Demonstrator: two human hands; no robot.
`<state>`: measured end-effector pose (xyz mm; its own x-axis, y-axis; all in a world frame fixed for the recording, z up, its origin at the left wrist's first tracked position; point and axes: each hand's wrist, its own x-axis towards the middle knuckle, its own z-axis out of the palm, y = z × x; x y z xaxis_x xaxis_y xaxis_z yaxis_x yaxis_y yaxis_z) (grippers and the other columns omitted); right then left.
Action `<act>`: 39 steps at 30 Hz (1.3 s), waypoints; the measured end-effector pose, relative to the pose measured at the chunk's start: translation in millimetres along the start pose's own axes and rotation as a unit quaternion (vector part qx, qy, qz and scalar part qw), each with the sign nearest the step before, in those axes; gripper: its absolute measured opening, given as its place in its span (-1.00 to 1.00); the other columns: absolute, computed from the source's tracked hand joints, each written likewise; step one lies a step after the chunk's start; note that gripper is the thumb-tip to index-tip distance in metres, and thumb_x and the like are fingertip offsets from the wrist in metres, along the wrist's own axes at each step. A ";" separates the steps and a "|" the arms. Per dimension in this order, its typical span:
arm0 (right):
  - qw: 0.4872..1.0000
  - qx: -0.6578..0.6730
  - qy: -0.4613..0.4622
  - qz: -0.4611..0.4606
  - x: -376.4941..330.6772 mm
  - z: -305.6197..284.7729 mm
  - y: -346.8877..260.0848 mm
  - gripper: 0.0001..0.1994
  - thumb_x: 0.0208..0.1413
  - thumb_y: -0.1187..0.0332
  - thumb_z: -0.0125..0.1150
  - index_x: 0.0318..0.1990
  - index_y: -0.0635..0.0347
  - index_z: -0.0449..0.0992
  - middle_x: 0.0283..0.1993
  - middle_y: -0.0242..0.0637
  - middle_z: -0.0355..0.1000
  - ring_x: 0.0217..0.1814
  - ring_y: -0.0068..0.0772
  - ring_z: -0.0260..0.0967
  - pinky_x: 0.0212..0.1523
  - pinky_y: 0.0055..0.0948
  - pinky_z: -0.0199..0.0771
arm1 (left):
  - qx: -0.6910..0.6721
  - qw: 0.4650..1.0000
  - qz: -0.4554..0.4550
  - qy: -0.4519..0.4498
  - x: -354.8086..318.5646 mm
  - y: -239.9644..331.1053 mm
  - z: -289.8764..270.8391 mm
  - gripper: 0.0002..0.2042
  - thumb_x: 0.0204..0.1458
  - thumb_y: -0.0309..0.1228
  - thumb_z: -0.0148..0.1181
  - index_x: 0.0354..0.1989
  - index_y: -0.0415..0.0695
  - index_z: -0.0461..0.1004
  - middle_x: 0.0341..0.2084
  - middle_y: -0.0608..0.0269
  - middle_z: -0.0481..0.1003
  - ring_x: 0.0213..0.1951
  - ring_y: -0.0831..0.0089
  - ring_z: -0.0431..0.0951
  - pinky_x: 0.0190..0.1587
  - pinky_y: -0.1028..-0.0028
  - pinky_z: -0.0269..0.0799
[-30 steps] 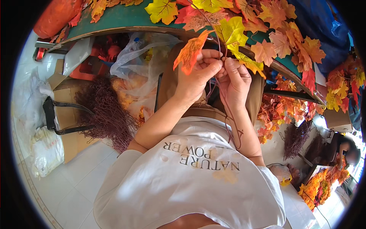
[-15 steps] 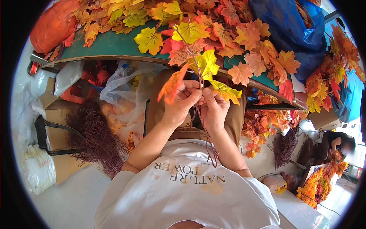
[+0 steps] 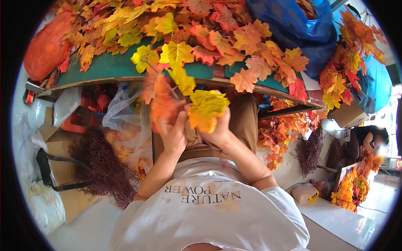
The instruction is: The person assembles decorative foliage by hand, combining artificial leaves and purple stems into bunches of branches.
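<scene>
An artificial maple branch with a thin brown stem runs up between my hands toward the table. It carries yellow leaves (image 3: pixel 208 109) and orange leaves (image 3: pixel 161 102), the orange ones smeared by motion. My left hand (image 3: pixel 173 136) is closed round the stem just below the orange leaves. Beside it, my right hand (image 3: pixel 218 133) is closed at the lower part of the branch, its fingers mostly behind a large yellow leaf. Thin brown stem ends show below the hands, over my lap.
Loose maple leaves (image 3: pixel 201 31) heap on the green table (image 3: pixel 109 69). A blue plastic bag (image 3: pixel 293 33) stands at right, a red bag (image 3: pixel 48 46) at left. Bundled brown stems (image 3: pixel 102 163) lie beside me at left. Another person (image 3: pixel 368 140) bends over leaves at far right.
My hands and the branch have shifted left. The branch tilts more to the left, and a yellow leaf now covers my right fingers. The long stem tail no longer hangs over my shirt.
</scene>
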<state>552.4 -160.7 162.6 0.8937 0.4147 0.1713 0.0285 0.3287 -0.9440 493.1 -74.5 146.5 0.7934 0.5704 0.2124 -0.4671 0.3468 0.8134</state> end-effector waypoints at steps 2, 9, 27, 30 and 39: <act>0.968 -0.161 0.009 -0.193 10.1 5.0 3.4 -0.73 -0.34 0.45 0.35 -0.36 0.22 0.52 -0.28 -0.23 0.44 -0.37 -0.20 0.29 -0.41 -0.33 0.28 | -0.041 0.996 -0.032 0.076 -5.0 -6.8 1.5 -0.81 0.05 -0.56 0.11 -0.15 -0.30 0.40 -0.34 0.34 0.42 -0.24 0.51 0.46 -0.14 0.58 0.36; 0.826 -0.426 -0.024 -0.369 12.2 6.6 -9.1 -0.76 -0.44 0.50 0.25 -0.47 0.28 0.45 -0.46 -0.22 0.26 -0.41 -0.15 0.23 -0.45 -0.31 0.31 | 0.067 0.995 -0.060 0.049 -17.9 -13.9 -30.9 -0.84 0.09 -0.46 0.11 -0.21 -0.27 0.48 -0.32 0.34 0.47 -0.30 0.64 0.44 -0.19 0.62 0.37; 0.755 -0.443 -0.256 -0.411 65.7 26.4 -37.3 -0.65 -0.24 0.56 0.19 -0.18 0.11 0.52 -0.27 -0.29 0.44 -0.29 -0.26 0.42 -0.35 -0.38 0.49 | -0.337 0.924 -0.152 0.101 -3.2 -19.5 -63.3 -0.88 0.12 -0.37 0.07 -0.19 -0.04 0.42 -0.35 0.42 0.41 -0.52 0.66 0.33 -0.44 0.64 0.25; 0.764 -0.482 -0.156 -0.398 121.0 9.9 -59.5 -0.74 -0.11 0.59 0.12 -0.20 0.18 0.51 -0.30 -0.18 0.46 -0.28 -0.13 0.42 -0.29 -0.31 0.47 | -0.420 0.880 -0.202 0.090 -0.2 -18.8 -84.0 -0.83 0.11 -0.31 0.08 -0.17 -0.05 0.44 -0.35 0.39 0.42 -0.60 0.66 0.25 -0.48 0.64 0.21; 0.600 -0.625 -0.095 -0.491 289.1 -7.2 -72.8 -0.76 -0.06 0.60 0.06 -0.20 0.22 0.50 -0.22 -0.14 0.43 -0.16 -0.10 0.38 -0.20 -0.24 0.43 | -0.377 0.904 -0.177 0.093 9.8 -16.7 -85.8 -0.82 0.03 -0.54 0.06 -0.19 -0.10 0.46 -0.35 0.34 0.42 -0.49 0.53 0.29 -0.36 0.52 0.24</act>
<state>812.0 -70.9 278.9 0.1070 0.6702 0.7345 0.9187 -0.3492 0.1847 475.2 -10.8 88.6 0.8989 0.4151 -0.1403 -0.3855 0.9014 0.1971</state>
